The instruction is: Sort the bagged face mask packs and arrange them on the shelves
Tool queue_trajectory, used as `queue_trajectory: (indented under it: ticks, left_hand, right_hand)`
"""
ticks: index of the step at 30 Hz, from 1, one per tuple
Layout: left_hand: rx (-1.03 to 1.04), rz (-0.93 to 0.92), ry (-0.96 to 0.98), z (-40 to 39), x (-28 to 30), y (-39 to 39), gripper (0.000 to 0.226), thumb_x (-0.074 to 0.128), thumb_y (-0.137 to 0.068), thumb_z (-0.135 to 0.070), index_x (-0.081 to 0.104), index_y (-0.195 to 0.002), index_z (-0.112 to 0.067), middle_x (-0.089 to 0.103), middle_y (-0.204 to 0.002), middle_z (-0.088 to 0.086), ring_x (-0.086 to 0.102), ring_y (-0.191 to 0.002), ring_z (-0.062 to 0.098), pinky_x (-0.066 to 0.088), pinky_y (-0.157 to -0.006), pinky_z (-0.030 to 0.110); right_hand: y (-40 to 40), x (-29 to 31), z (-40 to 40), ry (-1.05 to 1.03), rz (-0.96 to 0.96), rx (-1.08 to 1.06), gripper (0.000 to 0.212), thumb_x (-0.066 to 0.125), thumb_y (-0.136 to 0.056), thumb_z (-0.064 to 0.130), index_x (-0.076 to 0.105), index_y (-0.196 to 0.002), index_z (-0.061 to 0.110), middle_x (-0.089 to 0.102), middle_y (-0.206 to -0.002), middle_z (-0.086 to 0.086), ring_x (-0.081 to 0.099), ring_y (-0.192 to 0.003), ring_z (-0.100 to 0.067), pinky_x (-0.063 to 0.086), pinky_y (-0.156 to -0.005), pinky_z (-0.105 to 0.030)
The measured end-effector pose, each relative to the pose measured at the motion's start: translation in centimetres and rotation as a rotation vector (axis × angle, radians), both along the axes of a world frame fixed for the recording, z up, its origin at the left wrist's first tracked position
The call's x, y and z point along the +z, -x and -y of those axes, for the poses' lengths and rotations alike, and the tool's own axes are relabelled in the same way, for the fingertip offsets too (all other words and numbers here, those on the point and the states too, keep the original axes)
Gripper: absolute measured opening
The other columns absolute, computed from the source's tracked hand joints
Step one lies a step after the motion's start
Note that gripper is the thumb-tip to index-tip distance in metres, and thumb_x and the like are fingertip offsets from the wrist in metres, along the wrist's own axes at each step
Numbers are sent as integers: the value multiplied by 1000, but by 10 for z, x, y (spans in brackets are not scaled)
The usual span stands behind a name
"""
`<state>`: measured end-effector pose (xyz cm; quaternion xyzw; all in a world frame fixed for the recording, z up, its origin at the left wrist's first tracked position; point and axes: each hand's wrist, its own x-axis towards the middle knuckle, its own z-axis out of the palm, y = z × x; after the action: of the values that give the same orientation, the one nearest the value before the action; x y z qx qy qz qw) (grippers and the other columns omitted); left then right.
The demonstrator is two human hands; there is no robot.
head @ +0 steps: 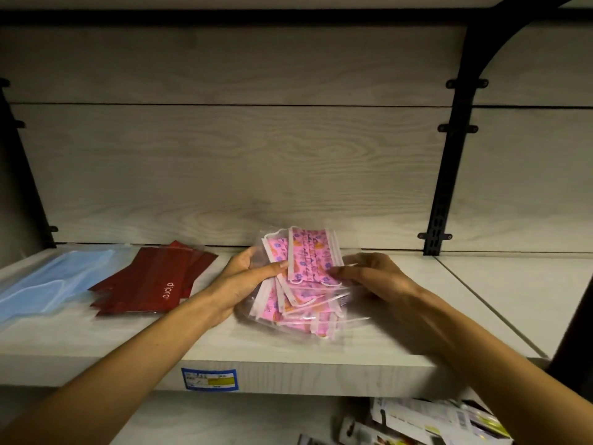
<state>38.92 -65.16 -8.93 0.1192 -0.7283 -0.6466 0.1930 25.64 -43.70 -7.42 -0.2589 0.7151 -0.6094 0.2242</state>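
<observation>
Left hand (pixel 247 277) and right hand (pixel 375 277) around pink mask packs (pixel 305 277), fingers curled.

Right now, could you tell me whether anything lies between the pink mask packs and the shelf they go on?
Nothing visible does: the pink mask packs already sit on the shelf, held by the left hand and right hand.

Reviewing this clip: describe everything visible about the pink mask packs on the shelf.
The pink mask packs are a loose, fanned stack of clear plastic bags, each holding pink masks with a purple and orange flower print and white edges. The pile lies on the pale wood-look shelf, right of the dark red packs. The top pack tilts up toward the back panel. The left hand grips the stack's left side with its thumb on top; the right hand touches the right edge with its fingers.
</observation>
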Motion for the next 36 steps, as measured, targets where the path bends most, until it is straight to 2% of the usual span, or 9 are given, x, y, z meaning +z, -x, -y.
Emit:
queue_trajectory:
  ticks: [6,11,19,24,26,28,31,34,36]
  left_hand:
    - [37,78,30,4,1,2,30,68,-91,-19,62,-119,-28,79,-98,5,75,-95,24,57,-89,42]
    - [39,62,20,8,0,0,44,68,-88,-2,58,-118,-31,80,-95,0,77,-86,21,59,-70,34]
    - [63,-48,-15,5,5,-6,65,75,-83,2,50,-140,-15,68,-131,8,67,-117,23,54,-101,40]
    - [64,-95,6,0,7,-9,56,80,-79,1,53,-126,-14,70,-125,1,71,-108,14,57,-93,29]
    - [80,-118,-2,-3,7,-8,59,81,-77,4,54,-127,-12,74,-116,6,73,-104,22,60,-90,35]
    - [111,-133,-17,-4,7,-6,61,83,-75,4,55,-126,-14,77,-108,5,75,-97,21,62,-77,29]
    - [122,-129,-25,-4,7,-6,57,85,-75,-2,56,-121,-17,78,-102,-5,76,-91,14,58,-66,19]
    - [115,-114,-43,-3,6,-4,54,83,-79,-11,53,-124,-19,78,-107,-1,76,-96,19,60,-74,27]
    - [109,-114,-55,-2,5,-2,48,77,-85,-10,54,-127,-17,77,-110,2,75,-100,20,60,-80,29]
  right_hand:
    - [4,5,-13,242,-1,-155,12,69,-80,-6,69,-91,-9,75,-84,-21,74,-65,-25,57,-51,-28]
    - [9,7,-18,231,95,-181,17,70,-81,0,71,-98,1,78,-88,-10,76,-68,-23,55,-51,-22]
    - [0,0,-19,219,281,18,42,83,-74,20,64,-101,-5,68,-86,-21,66,-54,-17,53,-48,-26]
    - [2,2,-17,262,374,102,38,79,-80,12,62,-106,-10,63,-58,-2,61,-46,-14,53,-46,-28]
    - [2,2,-16,292,377,156,40,81,-78,12,62,-106,-9,67,-69,-10,65,-54,-16,54,-48,-27]
    - [1,2,-16,309,359,221,40,79,-81,12,61,-110,-9,72,-88,-16,70,-66,-18,55,-54,-25]
    - [-2,2,-16,304,292,233,27,71,-87,10,62,-106,-8,75,-90,-15,73,-67,-18,56,-53,-23]
    - [-1,2,-13,238,233,81,14,69,-89,7,67,-95,-6,74,-82,-17,71,-62,-22,57,-52,-29]
    - [5,-2,-8,100,50,-94,12,69,-90,7,71,-92,-5,75,-85,-20,74,-71,-30,61,-64,-38]
